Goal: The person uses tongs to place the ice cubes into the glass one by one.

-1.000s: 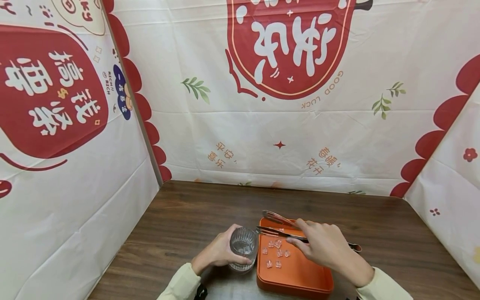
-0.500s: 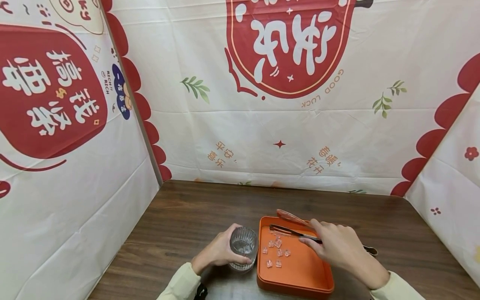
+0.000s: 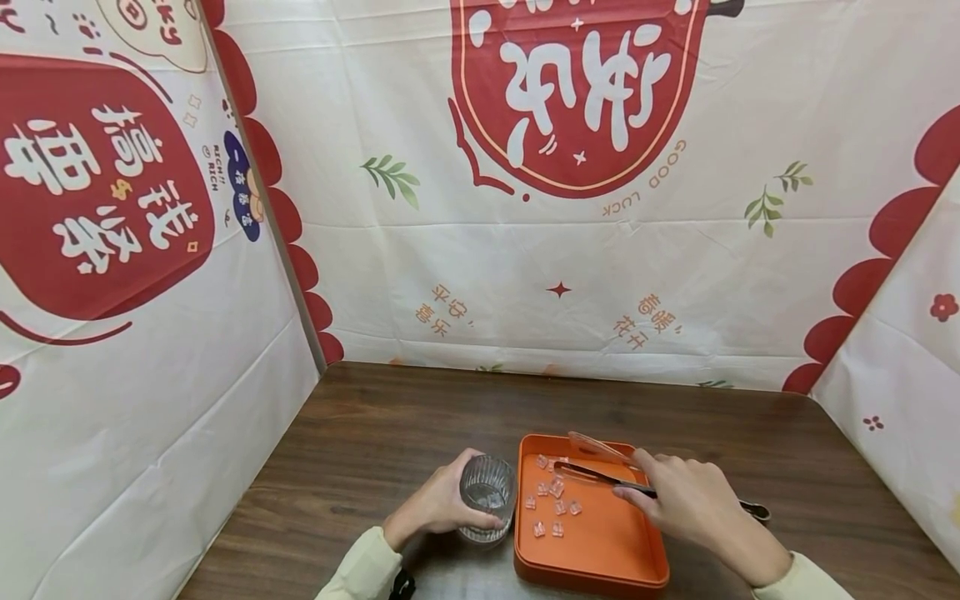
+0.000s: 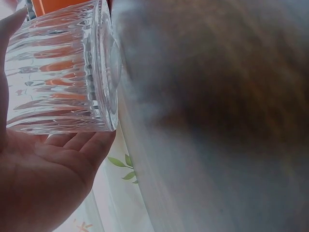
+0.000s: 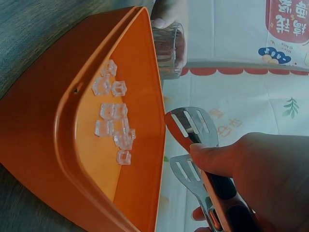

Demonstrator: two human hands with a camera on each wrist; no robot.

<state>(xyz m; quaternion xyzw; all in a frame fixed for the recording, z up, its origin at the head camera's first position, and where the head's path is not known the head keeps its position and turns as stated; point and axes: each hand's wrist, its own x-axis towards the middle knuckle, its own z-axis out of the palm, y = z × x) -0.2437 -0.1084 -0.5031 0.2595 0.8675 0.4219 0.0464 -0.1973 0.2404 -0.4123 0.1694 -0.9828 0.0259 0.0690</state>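
My left hand [image 3: 450, 498] grips a clear ribbed glass [image 3: 487, 485] beside the tray's left edge, fingers and thumb round its sides. Whether anything clear lies inside it, I cannot tell. In my right hand [image 3: 693, 504] is a pair of metal tongs [image 3: 609, 479] with slotted ends and dark grips. The tongs' arms stand apart over the back of an orange tray [image 3: 607, 546]; nothing shows between their slotted ends [image 5: 195, 126] in the right wrist view. Several clear ice-like cubes [image 3: 557, 488] lie scattered on the tray's left side.
The tray stands on a dark wood-grain table [image 3: 390, 425] near its front edge. A white printed cloth [image 3: 555, 275] hangs behind the table, with more cloth at both sides. The tongs' tail end reaches past the tray's right rim.
My right hand has moved the tongs rightward, from beside the glass's rim to above the tray. The left hand and glass have stayed in place.
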